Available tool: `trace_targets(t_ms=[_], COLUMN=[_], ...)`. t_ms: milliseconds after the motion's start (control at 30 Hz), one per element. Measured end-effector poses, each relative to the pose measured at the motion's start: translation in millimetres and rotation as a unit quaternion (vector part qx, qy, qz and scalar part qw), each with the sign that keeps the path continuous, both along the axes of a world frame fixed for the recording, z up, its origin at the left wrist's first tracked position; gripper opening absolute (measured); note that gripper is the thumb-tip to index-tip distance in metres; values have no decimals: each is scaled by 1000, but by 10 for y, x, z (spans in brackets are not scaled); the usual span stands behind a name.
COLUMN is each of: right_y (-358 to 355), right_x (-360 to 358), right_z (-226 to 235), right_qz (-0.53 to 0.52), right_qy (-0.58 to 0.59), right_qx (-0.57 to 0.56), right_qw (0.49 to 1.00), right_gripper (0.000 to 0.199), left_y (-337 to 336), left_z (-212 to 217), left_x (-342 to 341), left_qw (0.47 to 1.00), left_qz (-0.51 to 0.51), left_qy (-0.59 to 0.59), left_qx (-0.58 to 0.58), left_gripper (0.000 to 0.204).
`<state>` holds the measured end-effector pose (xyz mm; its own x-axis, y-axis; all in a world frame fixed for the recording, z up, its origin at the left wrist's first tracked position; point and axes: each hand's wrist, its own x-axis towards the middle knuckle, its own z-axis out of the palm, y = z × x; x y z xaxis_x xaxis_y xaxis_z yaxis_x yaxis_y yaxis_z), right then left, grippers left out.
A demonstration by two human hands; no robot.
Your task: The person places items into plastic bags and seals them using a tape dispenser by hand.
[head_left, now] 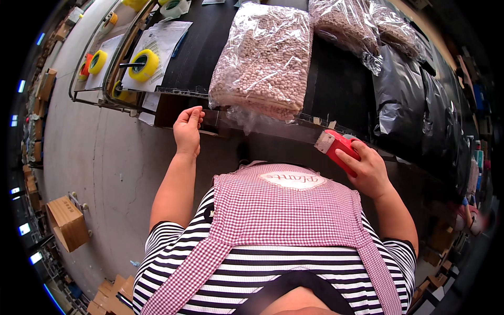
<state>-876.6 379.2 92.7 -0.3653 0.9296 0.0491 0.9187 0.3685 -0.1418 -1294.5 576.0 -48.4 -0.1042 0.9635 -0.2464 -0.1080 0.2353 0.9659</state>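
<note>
Nearest, the right hand [367,167] wraps its fingers around one red tape dispenser [340,148], whose toothed edge points toward the table's front. A strip of clear tape [273,128] stretches from the dispenser leftward to the left hand [188,129], whose fingers are curled narrow, pinching the strip's free end just below the edge of the black table [199,58]. Just beyond the strip, one clear bag of tan pellets [265,60] lies on the table, its lower end overhanging the edge. Farther back lie two more clear pellet bags [362,23] and two black bags [407,100]. At far left, several yellow tape rolls [143,65] sit on paper sheets [163,39].
</note>
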Motion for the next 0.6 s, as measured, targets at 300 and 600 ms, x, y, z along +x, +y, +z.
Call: trace_targets(t_ms=[300,600], right_y=[93,262], right_x=[-181,-246], right_z=[-396,-540], right_qz=[-11,-37], right_qy=[-60,-115], right_qx=[44,41], right_qw=[997,992], right_gripper=[51,53], left_y=[348,722], left_z=[-505,-708], left_x=[160,71], left_qw=[998,819], left_qz=[35,-60], left_qy=[32,408], left_qx=[50,399], left_gripper=[21,39])
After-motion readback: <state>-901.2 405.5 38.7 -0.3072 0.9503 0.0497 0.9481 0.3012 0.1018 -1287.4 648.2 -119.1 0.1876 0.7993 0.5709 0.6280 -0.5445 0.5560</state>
